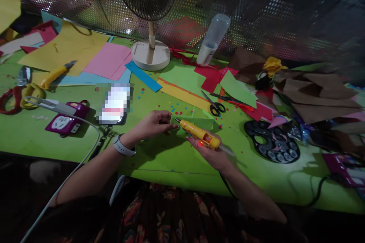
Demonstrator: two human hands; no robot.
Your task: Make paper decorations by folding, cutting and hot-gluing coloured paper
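My right hand is wrapped round a yellow hot glue gun, its red light glowing near my fingers. A clear glue stick pokes out of its back end. The nozzle points left, close over the edge of a piece of green paper. My left hand, with a pale watch band at the wrist, pinches the left end of that paper between thumb and fingers. Part of the paper is hidden behind the glue gun.
A phone and a purple power socket lie to the left. Small black scissors rest ahead, with a black palette at right. Behind stand a white-based fan and a clear bottle. Coloured paper and confetti are scattered about.
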